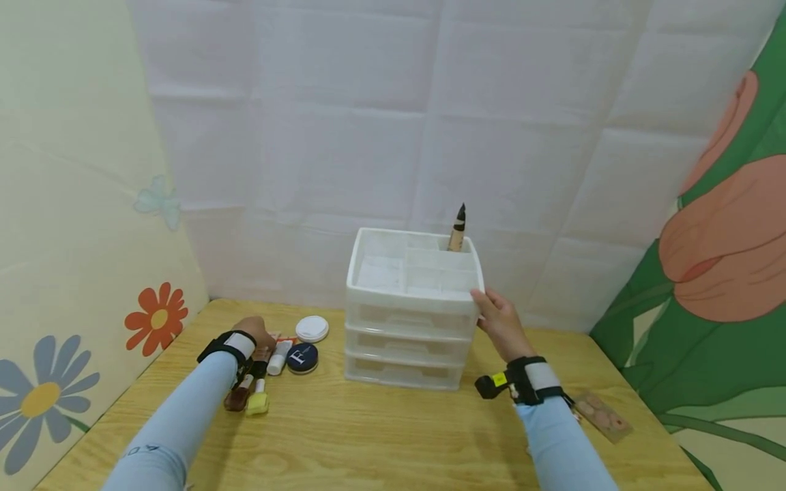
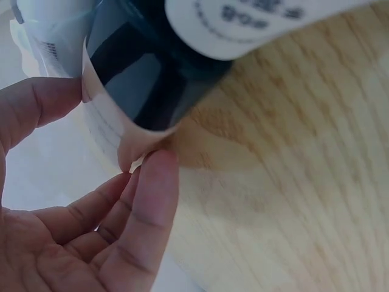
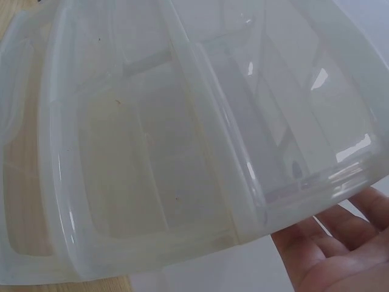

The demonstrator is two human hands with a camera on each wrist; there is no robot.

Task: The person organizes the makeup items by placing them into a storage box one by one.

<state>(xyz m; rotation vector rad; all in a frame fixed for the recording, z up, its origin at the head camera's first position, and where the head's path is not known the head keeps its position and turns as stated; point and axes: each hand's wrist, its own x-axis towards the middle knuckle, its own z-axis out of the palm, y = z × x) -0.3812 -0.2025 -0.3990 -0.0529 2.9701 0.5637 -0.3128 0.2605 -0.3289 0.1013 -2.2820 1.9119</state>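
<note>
At the left of the table, my left hand (image 1: 256, 331) is among a cluster of cosmetics. In the left wrist view its thumb and fingers pinch a beige cosmetic tube (image 2: 109, 125) with a glossy dark cap. My right hand (image 1: 502, 326) grips the upper front right corner of a white plastic drawer organizer (image 1: 408, 341), thumb near the rim. Its fingers (image 3: 352, 225) lie along the side wall in the right wrist view. The organizer stands upright with its drawers closed. A beige pen-like tube with a black pointed tip (image 1: 457, 232) stands in a rear top compartment.
Beside my left hand lie a white tube (image 1: 279, 357), a white round compact (image 1: 312, 328) and a navy compact (image 1: 302, 359). Nearer are a dark red bottle (image 1: 237, 397) and a yellow one (image 1: 258, 402). A flat palette (image 1: 603, 416) lies by my right forearm. White cloth (image 1: 295, 170) hangs behind.
</note>
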